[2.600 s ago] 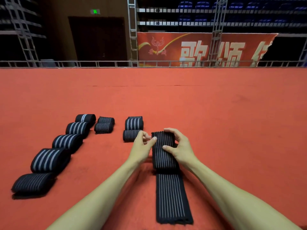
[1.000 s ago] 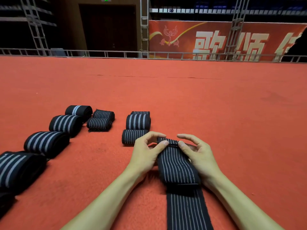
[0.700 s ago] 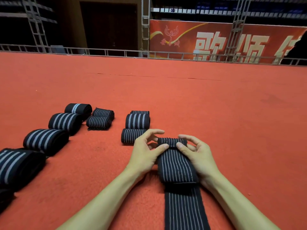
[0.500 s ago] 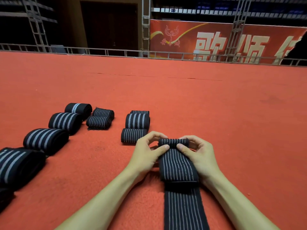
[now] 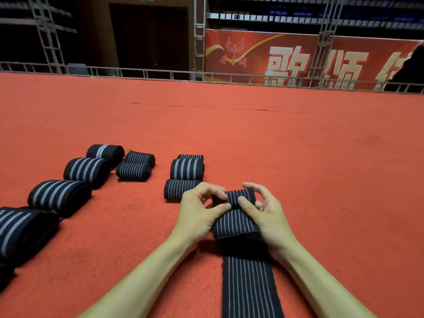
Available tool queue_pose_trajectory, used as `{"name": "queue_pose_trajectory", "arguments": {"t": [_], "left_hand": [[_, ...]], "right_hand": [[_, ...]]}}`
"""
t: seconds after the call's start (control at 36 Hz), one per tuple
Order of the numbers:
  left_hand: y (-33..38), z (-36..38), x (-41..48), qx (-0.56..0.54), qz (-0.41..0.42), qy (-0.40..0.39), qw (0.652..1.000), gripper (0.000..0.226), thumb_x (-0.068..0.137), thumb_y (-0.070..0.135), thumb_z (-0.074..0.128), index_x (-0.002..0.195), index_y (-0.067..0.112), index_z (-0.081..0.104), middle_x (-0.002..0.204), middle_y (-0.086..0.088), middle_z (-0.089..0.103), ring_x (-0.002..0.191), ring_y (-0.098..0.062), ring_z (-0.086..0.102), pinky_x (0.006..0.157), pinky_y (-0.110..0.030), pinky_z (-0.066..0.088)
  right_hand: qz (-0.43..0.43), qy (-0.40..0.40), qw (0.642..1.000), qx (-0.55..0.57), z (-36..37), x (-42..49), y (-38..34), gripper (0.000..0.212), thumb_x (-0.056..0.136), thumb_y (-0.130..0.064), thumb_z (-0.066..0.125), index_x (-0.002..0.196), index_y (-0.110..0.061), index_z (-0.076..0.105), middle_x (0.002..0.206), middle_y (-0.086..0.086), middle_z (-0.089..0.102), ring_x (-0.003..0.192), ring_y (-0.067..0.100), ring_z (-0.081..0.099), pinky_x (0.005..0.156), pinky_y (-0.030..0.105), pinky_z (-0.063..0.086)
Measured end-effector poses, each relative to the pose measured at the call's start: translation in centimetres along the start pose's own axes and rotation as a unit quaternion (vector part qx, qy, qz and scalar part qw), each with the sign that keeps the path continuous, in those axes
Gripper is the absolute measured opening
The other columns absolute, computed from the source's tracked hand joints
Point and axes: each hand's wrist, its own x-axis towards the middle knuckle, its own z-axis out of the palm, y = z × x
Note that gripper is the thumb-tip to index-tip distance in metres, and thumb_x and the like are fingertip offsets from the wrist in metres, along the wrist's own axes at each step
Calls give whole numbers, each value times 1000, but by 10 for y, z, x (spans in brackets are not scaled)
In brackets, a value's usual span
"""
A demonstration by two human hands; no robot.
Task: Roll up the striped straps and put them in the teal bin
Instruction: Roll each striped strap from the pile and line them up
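head view. a long black elastic strap with thin white lengthwise stripes lies on the red carpeted floor in the near centre, running from the bottom edge of the frame away from the person. its near part lies flat on the floor. the stretch between the hands sits raised above that flat part. its far end is wound into a small tight roll.

the left hand and the right hand both grasp this roll, one on each side. each thumb presses on its near face and the fingers curl over its top and far side. both bare forearms reach in from the bottom edge.

just left of the left hand lies a thin-striped rolled strap; whether the fingers touch it cannot be told. two more rolls stand directly behind it, a broad-striped roll and then a far thin-striped roll.

farther left, a pair of thin-striped rolls lies one behind the other.

at the far left, a diagonal row of four large broad-striped rolls runs from the near left edge toward the far centre.

beyond the carpet's far edge stand a low metal railing and a red banner with pale characters.
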Motion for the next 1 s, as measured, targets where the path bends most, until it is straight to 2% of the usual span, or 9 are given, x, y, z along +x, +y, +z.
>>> {"name": "queue_pose_trajectory", "arguments": {"t": [0.14,0.25,0.39,0.5,0.58,0.67,0.86,0.92,1.0], "left_hand": [[-1,1,-1,-39,-58,-25,997,40,78,-7,75,100,25,64,106,-2,66,90,-10,64,82,-24,52],[2,1,-3,-64,-111,-48,991,16,87,2,71,98,12,65,99,-2,70,79,-13,66,71,-31,56],[2,0,-2,-65,-84,-54,993,6,89,4,68,93,7,66,89,1,71,78,-13,67,70,-30,56],[2,1,-3,-46,-74,-78,993,4,93,7,63,97,7,62,86,-4,69,78,-16,66,72,-36,55],[0,1,-4,-55,-82,-95,991,3,96,12,61,98,14,59,79,-14,65,74,-27,61,70,-44,49],[-1,1,-3,-67,-82,-95,990,4,96,15,62,95,18,60,79,-19,62,74,-30,58,71,-48,46],[-1,0,-3,-146,-110,-108,977,15,90,20,66,104,26,65,81,-20,58,77,-33,48,68,-38,39],[1,1,-3,-157,-115,-102,975,13,89,27,70,100,23,66,80,-17,56,75,-29,49,64,-32,41],[4,3,-3,-176,-125,-81,973,22,82,37,63,91,16,64,77,-8,61,66,-18,57,54,-26,47]], "right_hand": [[-54,6,997,-48,-4,2,0,14,87,1,67,97,-10,65,84,5,72,75,12,67,66,23,54],[-82,20,994,-68,-7,2,0,18,83,3,71,91,-13,68,87,1,73,82,10,66,72,24,53],[-75,26,996,-49,-8,3,0,21,79,0,75,86,-19,72,91,4,74,87,15,67,79,31,55],[-65,45,995,-53,-9,4,2,14,80,-3,75,89,-12,70,90,9,75,84,17,69,76,31,54],[-55,51,996,-46,-9,5,3,11,82,-4,73,90,-9,68,88,11,75,81,19,70,73,30,55],[-54,51,996,-48,-9,5,4,11,81,-3,73,89,-7,67,83,10,75,76,16,70,67,26,54],[-88,53,993,-61,-9,5,2,13,77,2,76,84,-3,66,78,2,73,75,11,67,69,23,54],[-96,54,992,-67,-9,5,1,15,75,2,77,82,-7,67,78,1,73,76,9,67,71,24,53],[-102,52,990,-78,-9,5,2,16,75,1,78,82,-11,69,80,1,74,78,9,68,73,24,53]]}}
